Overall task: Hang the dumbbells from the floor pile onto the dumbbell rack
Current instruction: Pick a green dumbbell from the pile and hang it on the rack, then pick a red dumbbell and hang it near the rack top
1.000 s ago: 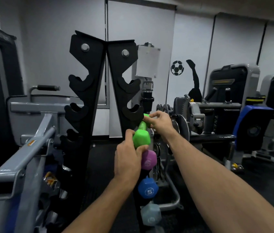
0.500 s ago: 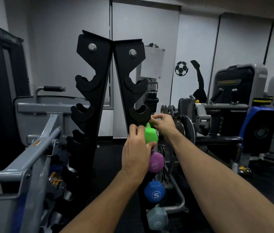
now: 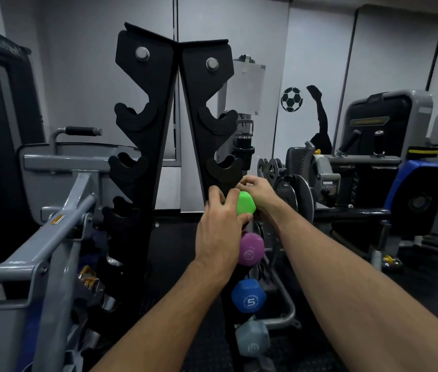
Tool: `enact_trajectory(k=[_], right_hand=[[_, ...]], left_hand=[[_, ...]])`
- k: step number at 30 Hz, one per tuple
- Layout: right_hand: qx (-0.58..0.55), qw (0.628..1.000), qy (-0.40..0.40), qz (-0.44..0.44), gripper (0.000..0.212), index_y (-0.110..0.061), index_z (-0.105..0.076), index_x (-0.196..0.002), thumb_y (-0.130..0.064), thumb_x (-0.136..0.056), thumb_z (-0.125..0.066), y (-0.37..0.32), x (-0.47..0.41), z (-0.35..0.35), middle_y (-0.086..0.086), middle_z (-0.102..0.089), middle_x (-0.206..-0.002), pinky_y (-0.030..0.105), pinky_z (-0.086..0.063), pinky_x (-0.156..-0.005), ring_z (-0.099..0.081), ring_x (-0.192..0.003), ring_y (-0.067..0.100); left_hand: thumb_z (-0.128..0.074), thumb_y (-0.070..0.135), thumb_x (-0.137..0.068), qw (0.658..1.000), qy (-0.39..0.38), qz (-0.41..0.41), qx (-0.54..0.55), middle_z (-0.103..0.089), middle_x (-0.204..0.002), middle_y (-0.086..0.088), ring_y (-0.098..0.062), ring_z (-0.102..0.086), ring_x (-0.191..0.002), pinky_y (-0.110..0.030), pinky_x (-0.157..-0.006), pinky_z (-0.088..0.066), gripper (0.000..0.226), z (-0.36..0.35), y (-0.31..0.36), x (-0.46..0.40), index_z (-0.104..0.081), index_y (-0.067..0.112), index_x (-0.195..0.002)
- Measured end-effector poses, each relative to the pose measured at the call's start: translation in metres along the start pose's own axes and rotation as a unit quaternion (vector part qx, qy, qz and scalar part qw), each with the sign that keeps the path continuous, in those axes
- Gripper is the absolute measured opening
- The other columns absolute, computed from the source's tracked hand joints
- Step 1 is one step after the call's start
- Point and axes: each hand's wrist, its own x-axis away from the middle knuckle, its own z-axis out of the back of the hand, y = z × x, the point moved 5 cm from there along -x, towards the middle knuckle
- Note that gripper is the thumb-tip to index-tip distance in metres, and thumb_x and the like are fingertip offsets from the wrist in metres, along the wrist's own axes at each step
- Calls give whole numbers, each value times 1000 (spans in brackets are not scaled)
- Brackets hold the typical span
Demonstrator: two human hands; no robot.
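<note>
A green dumbbell (image 3: 246,203) sits at the third hook of the black dumbbell rack (image 3: 207,84), on its right upright. My left hand (image 3: 219,232) grips its near head from the left, fingers curled round it. My right hand (image 3: 259,193) holds the far end, which is hidden behind the hand. Under it hang a purple dumbbell (image 3: 251,249), a blue dumbbell marked 5 (image 3: 248,296) and a grey-blue dumbbell (image 3: 252,342). The two hooks above the green one hold nothing.
The rack's left upright (image 3: 137,135) has bare hooks. A grey machine frame (image 3: 51,237) stands close on the left. Weight plates (image 3: 293,194) and black and blue gym machines (image 3: 413,183) fill the right. The floor is dark rubber.
Both hands have carried the green dumbbell up and in toward the rack's right upright, so it now sits at the hook above the purple one. The view has shifted closer.
</note>
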Motion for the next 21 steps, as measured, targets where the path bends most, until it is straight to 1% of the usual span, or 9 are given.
enact_trajectory(k=[2, 6, 10, 11, 13, 15, 16, 18, 21], right_hand=[[-18, 1000, -5, -2, 18, -14, -62, -82, -6, -97, -68, 3, 1, 0, -10, -64, -57, 9, -42, -43, -56, -42, -9], [-47, 999, -19, -10, 3, -12, -65, -99, -12, -98, -69, 10, 3, -1, 1, -66, -84, 12, -47, -48, -63, -51, -6], [-50, 999, 3, -2, 28, -11, -68, -124, -19, -97, -70, 8, 13, 6, 8, -73, -106, 17, -52, -58, -69, -76, 7], [-63, 998, 13, 2, 30, -12, -67, -127, -18, -98, -70, 8, 17, 10, 9, -73, -108, 20, -54, -62, -69, -79, 9], [-78, 996, 45, 20, 27, -15, -68, -125, -18, -98, -68, 10, 28, 18, 9, -73, -110, 29, -60, -73, -71, -86, 15], [-56, 993, 93, 51, 22, -23, -70, -117, -23, -95, -67, 14, 46, 28, 5, -75, -110, 40, -61, -89, -73, -100, 20], [-42, 991, 112, 67, 23, -24, -71, -116, -24, -94, -67, 15, 57, 32, 2, -75, -110, 39, -60, -90, -72, -104, 19], [-29, 986, 138, 88, 24, -22, -72, -120, -23, -96, -66, 20, 82, 39, -4, -75, -110, 32, -58, -88, -71, -106, 13], [-26, 982, 156, 107, 27, -23, -70, -125, -20, -99, -66, 31, 123, 41, -9, -73, -112, 23, -56, -92, -69, -105, 3]], left_hand=[[-74, 37, -91, 1000, -3, -3, 2, -42, -122, 0, -16, -60, -101, -37, -87, -61, 54, 1, -1, 0, -49, 23, -137], [-73, 36, -92, 1000, -10, -9, -3, -41, -123, 0, -17, -61, -103, -39, -88, -61, 57, 2, -1, 1, -46, 24, -141], [-71, 34, -94, 999, -19, -25, -10, -42, -131, 0, -17, -60, -108, -38, -90, -60, 68, 5, -5, 8, -36, 24, -150], [-71, 35, -94, 999, -19, -30, -11, -43, -132, 0, -16, -60, -108, -36, -89, -60, 69, 7, -6, 12, -35, 23, -152], [-68, 38, -95, 999, -17, -35, -13, -45, -133, 3, -14, -59, -109, -32, -86, -58, 68, 11, -11, 22, -34, 22, -152], [-66, 40, -96, 999, -17, -39, -13, -45, -136, 3, -12, -57, -113, -30, -87, -58, 66, 14, -18, 35, -37, 21, -151], [-67, 39, -96, 999, -18, -41, -10, -45, -139, 3, -13, -56, -116, -30, -89, -57, 65, 14, -23, 42, -38, 20, -151], [-70, 36, -95, 999, -22, -42, -5, -44, -144, 0, -15, -55, -122, -30, -94, -55, 65, 14, -32, 59, -41, 18, -150], [-70, 39, -94, 999, -30, -29, -1, -43, -148, -2, -16, -48, -131, -26, -101, -47, 66, 11, -46, 85, -43, 16, -150]])
